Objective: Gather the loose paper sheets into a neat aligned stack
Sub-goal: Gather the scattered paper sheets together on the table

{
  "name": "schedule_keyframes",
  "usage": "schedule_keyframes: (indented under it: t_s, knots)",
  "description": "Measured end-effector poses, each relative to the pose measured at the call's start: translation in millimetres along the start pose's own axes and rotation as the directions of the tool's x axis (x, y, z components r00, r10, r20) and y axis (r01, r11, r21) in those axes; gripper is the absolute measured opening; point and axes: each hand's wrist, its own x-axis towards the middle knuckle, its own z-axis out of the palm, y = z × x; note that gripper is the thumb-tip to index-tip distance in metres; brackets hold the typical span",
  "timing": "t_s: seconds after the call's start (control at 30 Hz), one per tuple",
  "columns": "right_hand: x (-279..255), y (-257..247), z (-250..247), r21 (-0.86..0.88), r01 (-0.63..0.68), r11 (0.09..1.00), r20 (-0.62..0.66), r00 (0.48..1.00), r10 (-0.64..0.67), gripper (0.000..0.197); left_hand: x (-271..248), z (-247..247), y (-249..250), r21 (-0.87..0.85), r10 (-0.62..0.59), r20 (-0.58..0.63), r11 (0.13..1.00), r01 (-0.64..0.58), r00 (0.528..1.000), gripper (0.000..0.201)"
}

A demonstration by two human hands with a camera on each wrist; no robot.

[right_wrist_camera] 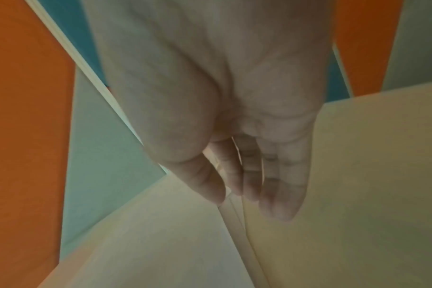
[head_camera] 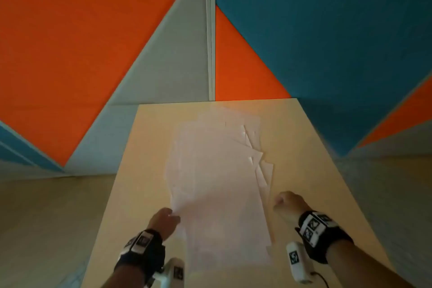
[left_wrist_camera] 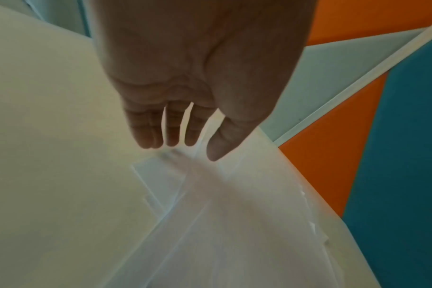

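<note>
Several white paper sheets (head_camera: 217,170) lie fanned and skewed down the middle of a pale wooden table (head_camera: 315,147), their corners sticking out on the right side. My left hand (head_camera: 167,217) is at the pile's near left edge. In the left wrist view its straight fingers (left_wrist_camera: 165,136) and thumb point down at the overlapping sheets (left_wrist_camera: 234,224), with the left hand (left_wrist_camera: 192,152) holding nothing. My right hand (head_camera: 286,202) stands just beyond the pile's right edge. The right wrist view shows this hand (right_wrist_camera: 247,204) with straight fingers (right_wrist_camera: 281,194) held together beside the sheets' edge (right_wrist_camera: 160,233).
The table's far edge (head_camera: 210,102) meets a wall of orange (head_camera: 70,42), blue (head_camera: 327,30) and grey (head_camera: 177,58) panels. Bare tabletop (left_wrist_camera: 49,136) runs along both sides of the sheets. Light floor (head_camera: 46,217) lies to the left and right of the table.
</note>
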Motion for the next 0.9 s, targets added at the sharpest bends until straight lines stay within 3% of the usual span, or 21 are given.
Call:
schedule_keyframes:
  t_s: [0.2,0.33,0.47,0.63,0.77,0.9]
  knots:
    - [52,-12,-4,0.032,-0.084,0.996,0.054,0.995,0.082,0.020,33,-2,26,-0.112,-0.100,-0.047,0.989,0.094,0.994,0.046]
    - [72,-19,1,0.172,-0.143,0.975,0.011,0.990,0.143,0.017,82,15,12,0.000,-0.090,-0.017,0.996,0.090,0.996,0.066]
    - [86,-27,9,0.253,-0.158,0.954,-0.004,0.986,0.164,0.017,92,11,19,-0.004,-0.082,0.012,0.997,0.082,0.997,0.062]
    - [89,-38,12,0.340,-0.113,0.934,-0.013,0.992,0.124,0.015,65,-16,55,-0.164,-0.033,0.039,0.986,0.039,0.999,0.021]
    - [83,-37,12,0.452,-0.044,0.891,-0.028,0.998,0.063,0.015,64,-21,62,-0.359,0.009,0.061,0.933,0.014,0.998,0.054]
    - [67,-22,13,0.290,-0.120,0.949,-0.059,0.988,0.143,0.032,55,-27,48,-0.179,-0.053,-0.067,0.983,0.040,0.996,0.053]
